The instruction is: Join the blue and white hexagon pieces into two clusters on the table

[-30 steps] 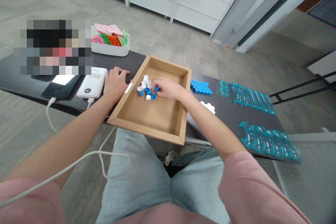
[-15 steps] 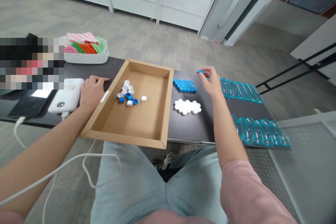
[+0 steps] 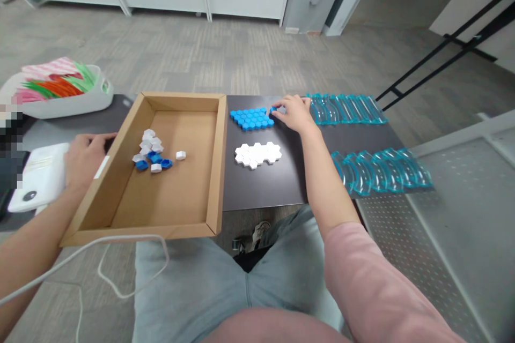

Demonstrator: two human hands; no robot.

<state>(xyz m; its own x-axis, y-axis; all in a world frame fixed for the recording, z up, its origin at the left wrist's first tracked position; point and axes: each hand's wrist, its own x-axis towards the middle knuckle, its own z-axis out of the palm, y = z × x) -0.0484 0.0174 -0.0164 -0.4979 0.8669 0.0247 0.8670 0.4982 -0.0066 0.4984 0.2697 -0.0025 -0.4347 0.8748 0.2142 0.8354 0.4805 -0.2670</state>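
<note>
My right hand (image 3: 295, 112) pinches a blue hexagonal tile (image 3: 273, 110) at the right edge of a cluster of blue hexagonal tiles (image 3: 252, 118). Nearer to me lies a patch of white hexagonal tiles (image 3: 258, 154), fitted side by side. Against the left side of a shallow cardboard box (image 3: 215, 171) rests my left hand (image 3: 86, 155), fingers stretched out and holding nothing. Inside the box, loose white tiles (image 3: 149, 141) and several blue tiles (image 3: 154, 157) lie in a heap, with one white tile (image 3: 181, 155) apart from them.
Two rows of clear, teal-edged plastic pieces, a far row (image 3: 346, 109) and a near row (image 3: 380, 170), lie on the right of the dark table (image 3: 265, 187). A white power bank (image 3: 40, 177) and a white basket (image 3: 76, 101) of colourful items are left. A white cable (image 3: 120, 237) hangs in front.
My right hand has lowered the blue tile to the right edge of the blue cluster. My view has turned, shifting everything on the table leftward. The left hand stays beside the box.
</note>
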